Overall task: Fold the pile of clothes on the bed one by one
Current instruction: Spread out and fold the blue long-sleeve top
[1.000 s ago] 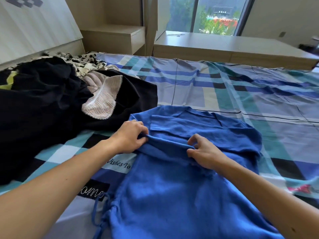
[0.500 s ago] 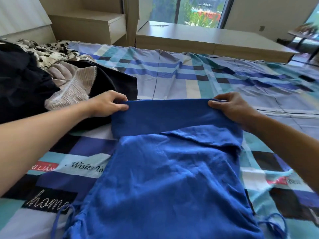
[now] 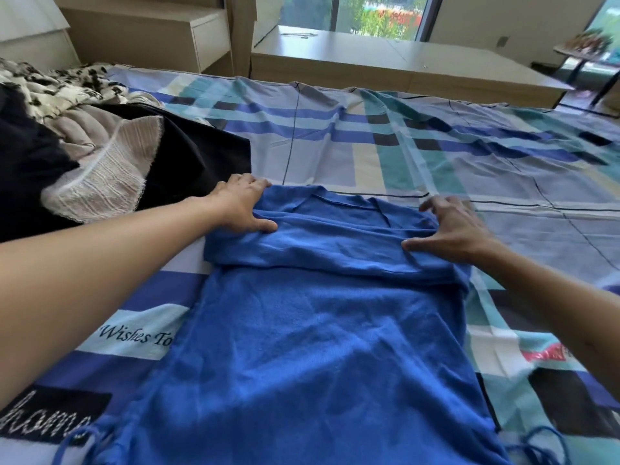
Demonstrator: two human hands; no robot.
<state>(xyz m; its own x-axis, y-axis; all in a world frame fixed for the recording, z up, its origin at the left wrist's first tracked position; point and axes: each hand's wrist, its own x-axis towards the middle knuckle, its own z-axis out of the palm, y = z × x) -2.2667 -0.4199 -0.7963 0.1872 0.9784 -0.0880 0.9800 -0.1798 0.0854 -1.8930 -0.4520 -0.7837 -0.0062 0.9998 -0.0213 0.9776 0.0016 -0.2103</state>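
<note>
The blue garment (image 3: 318, 330) lies flat on the bed (image 3: 369, 146), in the middle of the view. Its 12 o'clock end is turned over into a folded band (image 3: 318, 250). The left hand (image 3: 240, 206) rests on the 9 o'clock end of this band and the right hand (image 3: 459, 229) on the 3 o'clock end. On both hands the fingers (image 3: 432, 204) are straight and spread apart. They lie flat on the cloth and clamp nothing. The pile of clothes (image 3: 100, 162), black and beige pieces with a spotted one behind, waits at 10 o'clock, and its black edge is just beside the left hand.

I judge that the step is to flatten this first fold, so the garment is only partly done.

What could go wrong:
- The band is not even: its right side has wrinkles under the thumb. If the hands slide outward too fast, the wrinkles may be pressed in.
- When the hands lift, the soft cloth may spring open, because nothing holds it.
- The cords (image 3: 536, 444) at the 6 o'clock corners hang loose and could stick out of the next fold.
- The left hand may catch the black piece and pull it onto the blue one.
</note>
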